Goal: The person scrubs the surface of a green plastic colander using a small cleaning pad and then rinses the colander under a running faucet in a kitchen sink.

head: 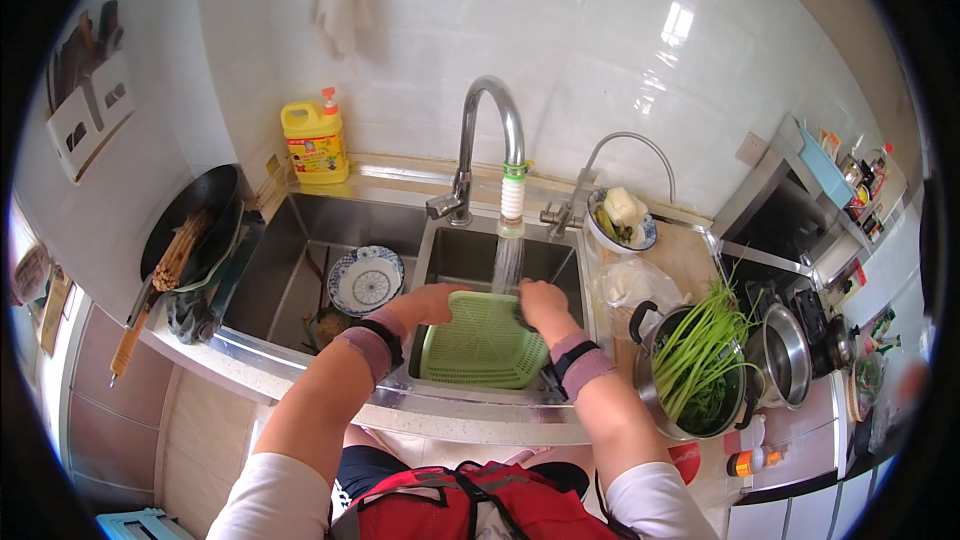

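Observation:
A green plastic colander basket [484,341] is held tilted in the right-hand sink basin. My left hand [435,305] grips its upper left edge. At its upper right corner my right hand [543,302] has hold of the rim, with something dark, not clearly seen, beside the fingers. Water runs from the white spray hose end of the chrome faucet [512,199] and falls just behind the basket's upper edge. The inside of the basket shows no food. My fingertips are partly hidden behind the rim.
A blue-and-white bowl [366,280] lies in the left basin [277,300]. A wok [191,221] with a bamboo brush stands at left, near a yellow detergent jug [315,142]. On the right are a bowl of vegetables [621,221], a plastic bag [637,285] and a pot of leafy greens [697,360].

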Demonstrator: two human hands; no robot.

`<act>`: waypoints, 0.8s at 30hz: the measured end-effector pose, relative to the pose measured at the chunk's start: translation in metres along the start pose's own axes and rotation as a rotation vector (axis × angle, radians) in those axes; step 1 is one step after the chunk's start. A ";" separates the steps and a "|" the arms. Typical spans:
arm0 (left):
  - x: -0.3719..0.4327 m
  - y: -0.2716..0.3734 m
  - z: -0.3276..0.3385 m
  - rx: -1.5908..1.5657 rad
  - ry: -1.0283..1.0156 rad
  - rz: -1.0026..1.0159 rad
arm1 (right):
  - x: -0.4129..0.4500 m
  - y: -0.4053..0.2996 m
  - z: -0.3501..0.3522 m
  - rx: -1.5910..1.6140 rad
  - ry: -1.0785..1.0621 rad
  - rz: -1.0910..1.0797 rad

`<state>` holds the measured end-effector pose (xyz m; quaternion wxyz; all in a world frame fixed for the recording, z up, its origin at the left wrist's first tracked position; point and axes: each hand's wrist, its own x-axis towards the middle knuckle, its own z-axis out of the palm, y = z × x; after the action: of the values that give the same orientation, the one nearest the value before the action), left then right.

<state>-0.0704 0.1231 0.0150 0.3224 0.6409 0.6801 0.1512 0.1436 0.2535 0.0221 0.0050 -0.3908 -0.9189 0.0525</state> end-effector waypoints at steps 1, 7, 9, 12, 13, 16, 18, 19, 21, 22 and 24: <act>-0.003 0.000 -0.002 -0.020 0.005 -0.010 | 0.000 -0.024 -0.006 -0.002 0.006 -0.088; 0.005 -0.029 0.010 0.332 -0.012 0.141 | -0.001 -0.116 -0.028 0.052 0.092 -0.311; 0.003 -0.011 0.008 0.183 -0.018 -0.165 | 0.002 -0.098 -0.021 0.073 0.090 -0.296; -0.008 -0.007 0.001 0.026 -0.004 -0.071 | 0.004 -0.049 -0.014 0.058 0.011 -0.144; -0.008 -0.009 0.000 -0.030 -0.035 -0.055 | 0.003 -0.036 -0.015 0.035 -0.034 -0.063; -0.004 -0.012 0.004 0.005 -0.002 0.006 | 0.002 -0.016 -0.011 0.010 -0.070 0.043; -0.001 -0.012 0.001 -0.015 -0.052 0.061 | 0.006 -0.034 -0.018 -0.155 -0.155 -0.046; 0.001 -0.008 0.000 -0.007 -0.046 0.077 | 0.005 -0.047 -0.014 -0.109 -0.027 -0.155; -0.001 -0.010 0.004 0.086 0.010 -0.059 | -0.003 -0.094 -0.020 -0.061 0.144 -0.259; 0.005 -0.031 0.009 0.123 -0.043 -0.128 | -0.004 -0.115 -0.023 -0.047 0.167 -0.315; 0.009 -0.037 0.012 0.206 -0.041 -0.073 | -0.005 -0.119 -0.021 0.031 0.177 -0.324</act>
<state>-0.0913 0.1238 -0.0195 0.2741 0.6485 0.7080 0.0556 0.0624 0.1699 0.0555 0.1000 -0.2407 -0.9650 0.0306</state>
